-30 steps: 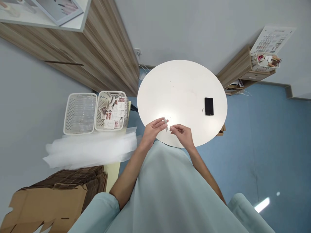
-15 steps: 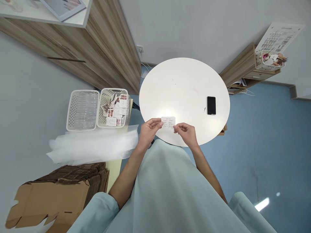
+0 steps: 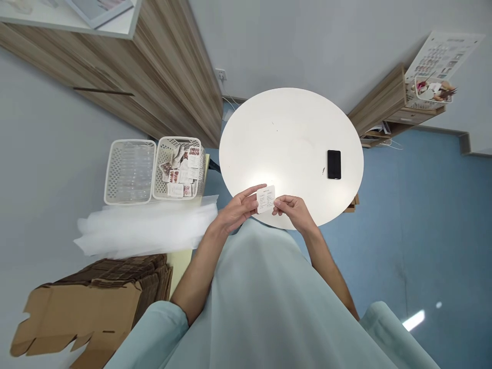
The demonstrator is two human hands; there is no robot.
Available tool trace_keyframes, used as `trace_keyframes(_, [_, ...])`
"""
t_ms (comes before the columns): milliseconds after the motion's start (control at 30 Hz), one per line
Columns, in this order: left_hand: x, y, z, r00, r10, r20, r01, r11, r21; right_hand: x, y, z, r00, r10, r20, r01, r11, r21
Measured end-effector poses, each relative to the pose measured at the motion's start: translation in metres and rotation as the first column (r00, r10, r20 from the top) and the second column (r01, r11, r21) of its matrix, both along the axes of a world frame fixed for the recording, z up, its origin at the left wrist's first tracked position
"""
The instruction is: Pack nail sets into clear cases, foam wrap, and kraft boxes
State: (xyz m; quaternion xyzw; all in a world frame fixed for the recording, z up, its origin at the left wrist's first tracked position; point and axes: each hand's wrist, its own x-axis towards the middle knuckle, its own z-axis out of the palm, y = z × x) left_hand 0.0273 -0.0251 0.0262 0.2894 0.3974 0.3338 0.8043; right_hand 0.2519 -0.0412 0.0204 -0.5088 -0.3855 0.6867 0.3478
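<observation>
A small white printed card (image 3: pixel 265 199) is held over the near edge of the round white table (image 3: pixel 292 123). My left hand (image 3: pixel 240 209) pinches the card's left side, its index finger stretched out above the card. On the other side, my right hand (image 3: pixel 294 209) grips the right edge between thumb and fingers. The card is slightly tilted, its lines of small text facing me; the words are too small to read.
A black phone (image 3: pixel 334 164) lies on the table's right side. To the left stand a basket of printed packets (image 3: pixel 157 177), a basket of clear plastic pieces (image 3: pixel 108 179), white sheets (image 3: pixel 146 228) and flattened cardboard boxes (image 3: pixel 84 307). A wooden cabinet (image 3: pixel 169 66) rises behind.
The card has tilted and come slightly lower. My left index finger has straightened out above it, while my right hand keeps hold of the right edge.
</observation>
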Motion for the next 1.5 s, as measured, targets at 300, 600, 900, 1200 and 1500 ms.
trace_keyframes(300, [0.011,-0.008,-0.005,0.989,0.035,-0.146,-0.029,0.999,0.040,-0.009,-0.007,0.000,0.990,-0.065,0.127,0.064,0.998,0.013])
trace_keyframes(600, [0.021,-0.014,-0.008,0.772,0.319,-0.550,-0.125,0.924,0.361,-0.025,-0.011,0.024,0.937,-0.179,0.299,0.129,0.975,0.180])
trace_keyframes(900, [0.012,-0.022,-0.005,0.809,0.355,-0.468,-0.201,0.916,0.347,-0.018,0.001,0.019,0.928,-0.208,0.310,0.153,0.969,0.193])
trace_keyframes(1200, [0.002,-0.021,0.006,0.858,0.352,-0.374,-0.260,0.925,0.276,-0.005,0.008,0.006,0.979,-0.120,0.163,0.099,0.987,0.129])
trace_keyframes(1500, [-0.001,-0.017,-0.004,0.856,0.332,-0.397,-0.206,0.922,0.328,0.002,0.016,0.003,0.981,-0.048,0.189,0.007,0.978,0.211])
